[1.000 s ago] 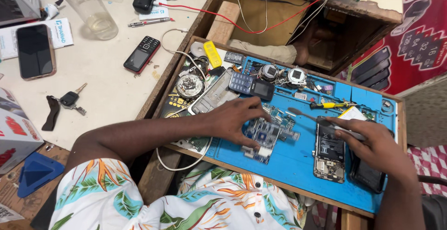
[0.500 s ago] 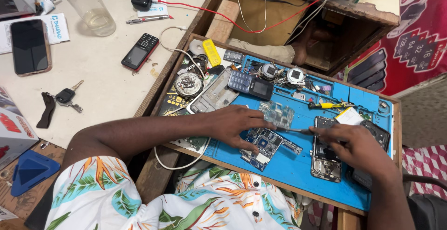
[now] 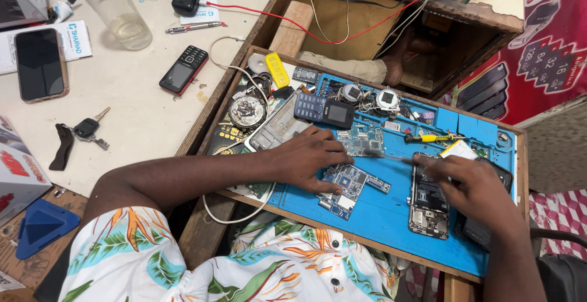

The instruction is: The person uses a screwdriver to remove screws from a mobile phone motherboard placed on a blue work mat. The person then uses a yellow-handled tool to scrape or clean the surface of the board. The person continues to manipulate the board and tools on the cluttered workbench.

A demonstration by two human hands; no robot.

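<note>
My left hand [image 3: 309, 158] lies flat on the blue work mat [image 3: 391, 216], fingers spread, thumb and fingertips touching a small blue circuit board [image 3: 345, 187]. A second, greenish circuit board [image 3: 362, 139] lies just beyond my fingertips. My right hand [image 3: 471, 187] is closed on a thin metal tool [image 3: 394, 158] that points left toward the boards. The hand hovers over an opened phone body [image 3: 428, 203] and partly hides a dark phone [image 3: 480, 232] beside it.
The mat sits in a wooden tray [image 3: 520, 155] with a keypad phone [image 3: 323, 110], a yellow-handled screwdriver [image 3: 431, 137], round parts and wires. On the table to the left are a smartphone [image 3: 40, 63], a small black phone [image 3: 183, 68], keys [image 3: 88, 128], a plastic bottle [image 3: 113, 8] and a pen [image 3: 194, 27].
My right hand has shifted slightly left and up, bringing the thin tool toward the boards. My left hand stays on the blue circuit board.
</note>
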